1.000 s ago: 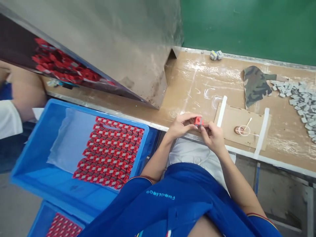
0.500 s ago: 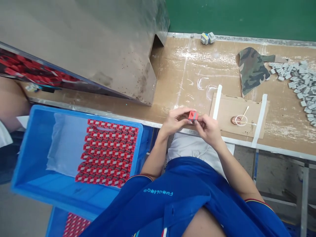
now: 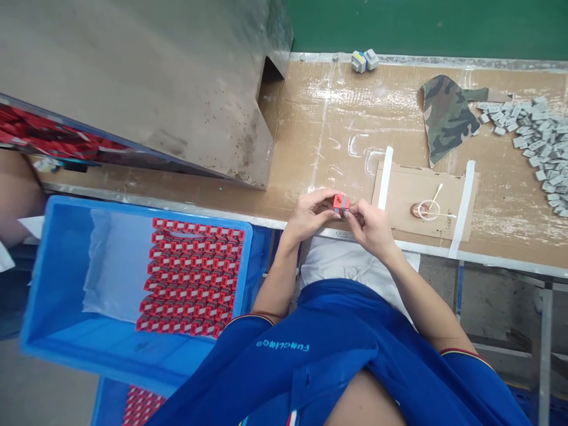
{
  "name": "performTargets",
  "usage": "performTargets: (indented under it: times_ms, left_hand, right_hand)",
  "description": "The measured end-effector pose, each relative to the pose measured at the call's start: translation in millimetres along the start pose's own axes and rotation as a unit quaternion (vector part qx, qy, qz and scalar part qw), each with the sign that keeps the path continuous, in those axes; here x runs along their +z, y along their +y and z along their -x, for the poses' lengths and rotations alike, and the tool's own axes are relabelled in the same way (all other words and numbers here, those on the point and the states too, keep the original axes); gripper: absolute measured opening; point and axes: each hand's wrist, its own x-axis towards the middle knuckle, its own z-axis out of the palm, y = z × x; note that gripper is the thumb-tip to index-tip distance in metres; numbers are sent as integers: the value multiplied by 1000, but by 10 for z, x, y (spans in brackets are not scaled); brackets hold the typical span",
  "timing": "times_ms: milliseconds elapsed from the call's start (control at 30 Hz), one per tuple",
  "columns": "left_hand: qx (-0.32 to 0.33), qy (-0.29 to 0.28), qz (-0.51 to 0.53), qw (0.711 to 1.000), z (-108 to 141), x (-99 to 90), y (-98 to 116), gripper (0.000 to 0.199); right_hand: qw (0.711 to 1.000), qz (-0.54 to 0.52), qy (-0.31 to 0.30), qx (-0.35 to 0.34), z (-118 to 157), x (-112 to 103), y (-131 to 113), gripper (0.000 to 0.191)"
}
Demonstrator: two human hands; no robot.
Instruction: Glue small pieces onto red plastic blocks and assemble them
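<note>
Red block [image 3: 341,204] sits clamped between the fingertips of left hand [image 3: 309,216] and right hand [image 3: 370,228]. Blue crate [image 3: 39,307] lies at eight o'clock, cardboard sheet [image 3: 399,204] at three o'clock.

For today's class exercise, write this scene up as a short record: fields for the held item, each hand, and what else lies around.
Held item: red block with a grey band
Left hand: fingers on the block's left side
Right hand: fingers on the block's right side
Nearest: cardboard sheet, taped to the workbench
Rest: blue crate of red-and-white pieces; camouflage cloth; grey pieces
</note>
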Motion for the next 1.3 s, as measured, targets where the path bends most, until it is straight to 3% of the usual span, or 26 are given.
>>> performTargets:
  times_ms: [233,933,1300]
  left_hand:
    - [-1,-7,25,1000,-5,-2,-7,51]
    - [18,-8,-22,1000,-15,-18,-11,50]
    - [16,-16,20,1000,-12,-12,-19,46]
  right_hand:
    - [1000,-23,12,-5,0,-2,-10,14]
    - [999,-18,-8,35,-38,-10,-56,16]
    - [1000,-25,2,10,-44,-3,-16,14]
